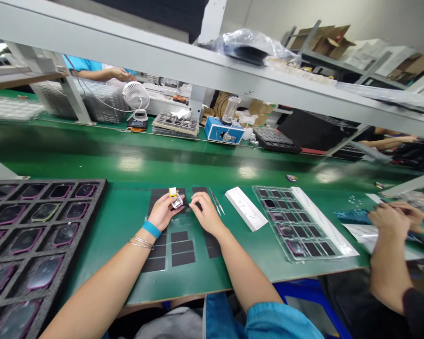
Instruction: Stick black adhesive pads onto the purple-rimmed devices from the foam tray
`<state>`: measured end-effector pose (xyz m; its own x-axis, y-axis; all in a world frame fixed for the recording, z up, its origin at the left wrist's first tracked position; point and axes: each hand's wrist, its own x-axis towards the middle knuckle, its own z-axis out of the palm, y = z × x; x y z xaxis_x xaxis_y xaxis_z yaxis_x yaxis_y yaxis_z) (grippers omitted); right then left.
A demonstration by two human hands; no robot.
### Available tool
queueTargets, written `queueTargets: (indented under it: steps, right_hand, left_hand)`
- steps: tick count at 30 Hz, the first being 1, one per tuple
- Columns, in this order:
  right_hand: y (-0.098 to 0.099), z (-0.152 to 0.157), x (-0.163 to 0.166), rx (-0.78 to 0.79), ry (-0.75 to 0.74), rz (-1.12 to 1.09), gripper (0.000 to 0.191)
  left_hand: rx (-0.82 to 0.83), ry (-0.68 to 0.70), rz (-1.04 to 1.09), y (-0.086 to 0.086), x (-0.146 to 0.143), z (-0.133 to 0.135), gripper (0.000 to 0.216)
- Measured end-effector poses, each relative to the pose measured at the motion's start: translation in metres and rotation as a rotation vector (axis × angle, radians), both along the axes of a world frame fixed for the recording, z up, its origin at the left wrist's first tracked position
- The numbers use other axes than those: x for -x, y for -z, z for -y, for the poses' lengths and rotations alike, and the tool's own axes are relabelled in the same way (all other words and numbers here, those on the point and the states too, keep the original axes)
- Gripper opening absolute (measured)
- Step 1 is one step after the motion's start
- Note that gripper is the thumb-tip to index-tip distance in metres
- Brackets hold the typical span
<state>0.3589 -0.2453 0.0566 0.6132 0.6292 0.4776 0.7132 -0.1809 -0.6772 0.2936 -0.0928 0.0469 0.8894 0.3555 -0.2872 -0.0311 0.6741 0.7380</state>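
Observation:
My left hand point(164, 211) is closed round a small shiny part with a yellow tab point(174, 197), held just above a clear sheet carrying several black square pads point(182, 246). My right hand point(207, 211) rests on that sheet beside it, fingertips pinched on a black pad at the sheet's far edge. A blue band and thin bangles circle my left wrist.
Tweezers point(217, 202) and a white strip point(246, 208) lie right of my hands, then a clear tray of small parts point(294, 222). A black foam tray of lens-like parts point(31, 226) fills the left. Another person's hands point(395, 216) work at the right. A green conveyor belt point(183, 160) runs behind.

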Motion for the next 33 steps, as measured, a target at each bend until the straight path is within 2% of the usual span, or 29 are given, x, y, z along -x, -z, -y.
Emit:
queueTargets:
  steps: [3,6,9,17,22,29,33]
  right_hand:
    - [-0.001,0.002,-0.003,-0.202,-0.033,-0.291,0.011]
    - [0.004,0.001,-0.007,-0.214,-0.103,-0.559,0.019]
    - [0.007,-0.001,-0.008,-0.190,-0.111,-0.649,0.023]
    - [0.008,-0.002,-0.003,-0.127,-0.167,-0.569,0.024]
    - [0.011,-0.005,-0.001,-0.111,-0.127,-0.495,0.022]
    - [0.012,-0.007,0.002,-0.108,-0.098,-0.422,0.017]
    - [0.007,-0.009,0.007,-0.004,-0.046,-0.255,0.014]
  left_hand:
    - [-0.099,0.065,-0.019,-0.003,0.001,0.005,0.023]
    - [-0.208,0.121,-0.073,-0.004,0.003,0.011,0.028]
    - [-0.257,0.158,-0.111,-0.004,0.004,0.015,0.028]
    - [-0.309,0.219,-0.122,-0.003,0.004,0.014,0.032]
    - [-0.321,0.243,-0.118,-0.003,0.005,0.014,0.041]
    - [-0.326,0.220,-0.135,-0.004,0.004,0.014,0.042]
    - [-0.357,0.226,-0.132,-0.003,0.005,0.012,0.044]
